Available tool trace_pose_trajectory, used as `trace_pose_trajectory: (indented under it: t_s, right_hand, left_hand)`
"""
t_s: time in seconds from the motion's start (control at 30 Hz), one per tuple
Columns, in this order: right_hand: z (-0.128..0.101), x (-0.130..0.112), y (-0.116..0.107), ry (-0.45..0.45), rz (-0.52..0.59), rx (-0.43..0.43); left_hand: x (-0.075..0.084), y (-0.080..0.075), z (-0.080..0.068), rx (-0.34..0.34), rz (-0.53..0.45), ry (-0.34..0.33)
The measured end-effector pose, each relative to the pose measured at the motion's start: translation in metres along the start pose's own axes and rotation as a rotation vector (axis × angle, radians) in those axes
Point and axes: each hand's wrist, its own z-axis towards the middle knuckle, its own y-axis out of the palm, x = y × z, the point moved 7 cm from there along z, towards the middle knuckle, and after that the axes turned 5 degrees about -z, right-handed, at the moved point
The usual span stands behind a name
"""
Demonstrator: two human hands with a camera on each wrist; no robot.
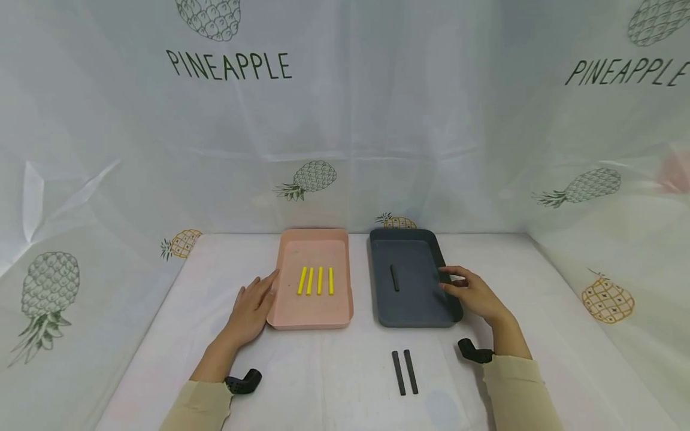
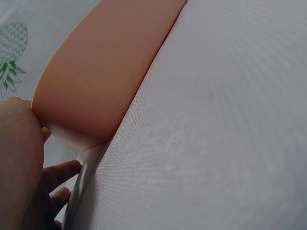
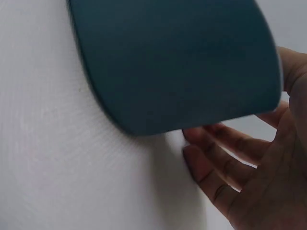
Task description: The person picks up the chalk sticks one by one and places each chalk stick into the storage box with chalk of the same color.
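Observation:
A pink tray (image 1: 309,323) holds several yellow sticks (image 1: 315,280) lying side by side. My left hand (image 1: 252,306) rests flat on the table against the tray's left wall, fingers straight. The left wrist view shows that pink tray (image 2: 105,72) wall close up, with my left hand (image 2: 29,182) beside it. To the right, a dark grey tray (image 1: 415,320) holds one black stick (image 1: 395,278). My right hand (image 1: 470,291) touches its right rim with relaxed fingers. In the right wrist view these fingers (image 3: 216,163) lie along the dark tray (image 3: 172,62) wall. Two black sticks (image 1: 405,372) lie on the table in front.
A white cloth (image 1: 334,383) covers the table. Pineapple-print sheeting (image 1: 345,149) closes off the back and both sides. Black wrist-camera mounts (image 1: 245,381) sit at both cuffs.

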Motion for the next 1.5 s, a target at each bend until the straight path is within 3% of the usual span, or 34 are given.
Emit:
trace_pose_trajectory:
  t_s: [0.47,0.93,1.17,1.3,1.5]
  right_hand:
    - [0.002,0.015,0.007,-0.013,0.165,-0.087]
    - [0.004,0.025,0.01,-0.004,0.2,-0.077]
    - [0.002,0.023,0.01,-0.009,0.204,-0.081]
    - [0.0,0.022,0.009,-0.006,0.217,-0.077]
    - [0.001,0.022,0.008,-0.014,0.217,-0.066]
  left_hand:
    - [-0.001,0.0,0.002,0.001,0.004,-0.005]
    - [0.004,-0.007,0.0,-0.022,-0.061,0.015]
    - [0.005,-0.013,0.0,-0.034,-0.076,-0.019]
    - [0.012,-0.018,0.001,-0.04,-0.057,-0.025]
    - [0.033,-0.027,0.003,-0.041,-0.068,0.051]
